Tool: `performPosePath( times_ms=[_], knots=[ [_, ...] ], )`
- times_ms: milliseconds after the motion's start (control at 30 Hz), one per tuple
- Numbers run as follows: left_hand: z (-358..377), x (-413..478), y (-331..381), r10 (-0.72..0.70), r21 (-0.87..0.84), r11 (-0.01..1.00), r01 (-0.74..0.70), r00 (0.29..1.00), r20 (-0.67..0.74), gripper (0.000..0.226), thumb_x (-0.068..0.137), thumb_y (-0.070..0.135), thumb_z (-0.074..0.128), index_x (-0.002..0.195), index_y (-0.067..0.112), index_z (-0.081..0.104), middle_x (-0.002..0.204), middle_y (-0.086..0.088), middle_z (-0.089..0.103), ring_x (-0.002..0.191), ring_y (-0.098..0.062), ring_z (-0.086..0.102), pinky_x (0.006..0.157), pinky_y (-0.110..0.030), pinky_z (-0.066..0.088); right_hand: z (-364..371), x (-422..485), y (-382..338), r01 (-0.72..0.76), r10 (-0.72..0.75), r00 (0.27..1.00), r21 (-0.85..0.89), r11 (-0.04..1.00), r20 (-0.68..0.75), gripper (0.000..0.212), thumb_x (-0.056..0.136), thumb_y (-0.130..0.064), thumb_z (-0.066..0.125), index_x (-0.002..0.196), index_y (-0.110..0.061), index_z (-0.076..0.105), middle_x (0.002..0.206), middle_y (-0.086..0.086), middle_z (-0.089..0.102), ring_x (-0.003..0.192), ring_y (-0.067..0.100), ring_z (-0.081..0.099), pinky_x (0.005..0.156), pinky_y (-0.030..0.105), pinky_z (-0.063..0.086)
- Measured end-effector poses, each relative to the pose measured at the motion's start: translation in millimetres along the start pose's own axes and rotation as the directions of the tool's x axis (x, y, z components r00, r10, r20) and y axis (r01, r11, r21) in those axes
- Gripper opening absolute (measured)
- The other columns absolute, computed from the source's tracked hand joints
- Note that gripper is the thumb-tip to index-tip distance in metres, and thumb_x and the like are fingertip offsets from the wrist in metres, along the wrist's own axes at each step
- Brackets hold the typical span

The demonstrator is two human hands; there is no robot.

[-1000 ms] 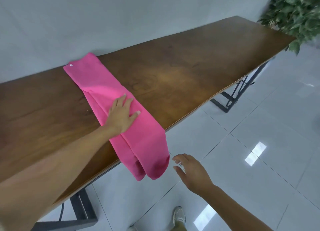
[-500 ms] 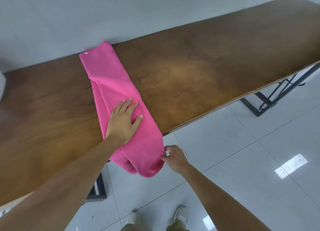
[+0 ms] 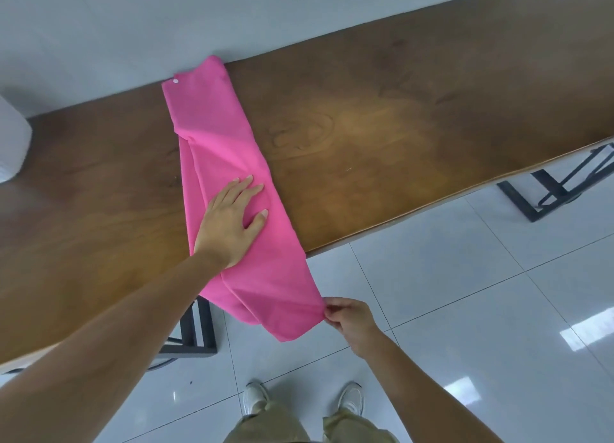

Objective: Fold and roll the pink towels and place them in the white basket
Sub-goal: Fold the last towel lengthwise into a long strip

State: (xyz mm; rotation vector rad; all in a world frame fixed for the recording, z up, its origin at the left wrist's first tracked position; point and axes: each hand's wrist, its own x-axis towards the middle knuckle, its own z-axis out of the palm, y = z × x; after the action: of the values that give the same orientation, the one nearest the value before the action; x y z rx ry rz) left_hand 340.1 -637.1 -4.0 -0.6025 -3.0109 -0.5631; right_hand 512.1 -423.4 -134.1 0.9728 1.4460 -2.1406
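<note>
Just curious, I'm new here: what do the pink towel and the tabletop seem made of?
The pink towel looks like soft matte cloth, perhaps microfibre: it drapes limply over the edge. The tabletop: wood or veneer, smooth with slight sheen; grain swirls show.

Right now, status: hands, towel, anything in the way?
Left hand flat on towel, pressing it to table. Right hand pinches towel's hanging end past the table edge. Nothing blocking.
</note>
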Motion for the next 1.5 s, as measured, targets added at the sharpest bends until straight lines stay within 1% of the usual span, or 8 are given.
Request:
performPosePath(
  times_ms=[67,200,367,533,633,1000,1300,1500],
  knots=[
    [0,0,0,-0.007,0.004,1.000,0.007,1.000,0.000,0.056,0.103,0.051,0.043,0.156,0.032,0.036,0.166,0.011,0.024,0.155,-0.012,0.014,0.127,-0.040,0.013,-6,-3,6,0.043,-0.042,0.998,-0.031,0.999,0.048,0.034,0.084,0.022,0.059,0.098,-0.001,0.079,0.096,0.016,0.077,0.088,0.020,0.073,0.079,0.022,0.058],
    [0,0,1,-0.020,0.011,1.000,0.020,1.000,0.011,0.056,0.103,0.052,0.041,0.156,0.034,0.034,0.166,0.013,0.023,0.155,-0.010,0.013,0.127,-0.040,0.014,-12,-7,19,0.180,-0.166,0.984,-0.339,0.923,0.071,0.026,0.079,0.010,0.073,0.089,-0.012,0.082,0.083,0.009,0.077,0.073,0.010,0.067,0.074,0.021,0.054],
    [0,2,-2,-0.021,0.012,1.000,0.021,1.000,0.014,0.055,0.103,0.051,0.040,0.155,0.034,0.035,0.165,0.012,0.025,0.154,-0.011,0.015,0.127,-0.041,0.015,-18,-11,22,0.179,-0.214,0.976,-0.382,0.907,-0.049,0.022,0.082,0.004,0.073,0.082,-0.016,0.082,0.071,-0.004,0.075,0.066,0.007,0.065,0.069,0.017,0.051],
    [1,2,-2,-0.019,0.016,1.000,0.018,1.000,0.020,0.054,0.104,0.050,0.040,0.155,0.033,0.035,0.165,0.011,0.025,0.154,-0.011,0.015,0.126,-0.040,0.014,-14,-20,1,0.248,-0.317,0.943,-0.419,0.873,-0.103,0.022,0.084,0.001,0.071,0.082,-0.020,0.079,0.077,-0.007,0.074,0.075,0.015,0.069,0.072,0.021,0.054],
    [1,2,-2,-0.016,0.021,1.000,0.016,1.000,0.018,0.054,0.104,0.050,0.040,0.155,0.032,0.035,0.165,0.010,0.026,0.154,-0.012,0.015,0.126,-0.040,0.013,-8,-34,-27,0.343,-0.406,0.913,-0.467,0.815,-0.039,0.020,0.088,-0.003,0.066,0.086,-0.019,0.077,0.082,-0.012,0.074,0.076,0.015,0.068,0.068,0.013,0.050],
    [0,-13,2,0.008,0.067,0.998,-0.010,0.999,0.038,0.068,0.099,0.060,0.017,0.157,0.029,0.030,0.166,0.005,0.024,0.155,-0.017,0.014,0.127,-0.041,0.013,11,-92,-142,0.596,-0.592,0.763,-0.637,0.489,0.259,0.018,0.097,-0.015,0.060,0.101,-0.023,0.076,0.096,-0.014,0.070,0.088,0.006,0.064,0.076,0.012,0.047],
    [2,-44,11,0.006,0.080,0.997,-0.011,0.998,0.066,0.066,0.100,0.057,0.020,0.158,0.026,0.030,0.167,0.005,0.023,0.156,-0.019,0.012,0.126,-0.040,0.008,43,-79,-162,0.644,-0.572,0.736,-0.637,0.424,0.363,0.022,0.093,-0.008,0.066,0.105,-0.024,0.074,0.100,-0.010,0.069,0.088,0.011,0.064,0.072,0.011,0.045],
    [-28,-29,-11,0.042,-0.087,0.995,-0.038,0.998,0.046,0.060,0.096,0.056,0.030,0.140,0.024,0.057,0.145,0.009,0.055,0.137,-0.013,0.044,0.117,-0.036,0.037,76,-52,-187,0.657,-0.565,0.713,-0.678,0.329,0.416,0.022,0.092,-0.009,0.068,0.107,-0.024,0.073,0.100,-0.011,0.068,0.089,0.008,0.062,0.071,0.009,0.044]
  ],
)
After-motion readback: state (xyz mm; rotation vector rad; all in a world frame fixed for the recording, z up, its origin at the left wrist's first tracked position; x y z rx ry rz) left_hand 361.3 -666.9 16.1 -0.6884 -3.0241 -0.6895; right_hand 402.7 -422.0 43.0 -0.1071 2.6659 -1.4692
